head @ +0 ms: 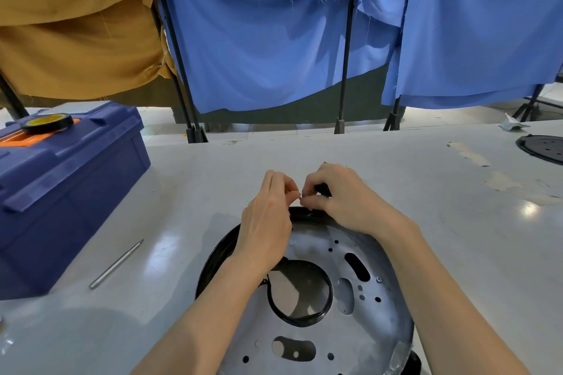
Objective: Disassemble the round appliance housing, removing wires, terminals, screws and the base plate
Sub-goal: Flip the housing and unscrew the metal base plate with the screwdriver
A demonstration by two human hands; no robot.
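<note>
Round appliance housing [213, 256] laid on desk [426, 192], metal base plate [365, 323] uppermost. At far rim: small unidentifiable part [301, 196] pinched by left hand [268, 222] fingers; black piece [323, 190] gripped by curled right hand [344, 201] fingers. Screwdriver bit [117, 263] laid beside toolbox [61, 192].
</note>
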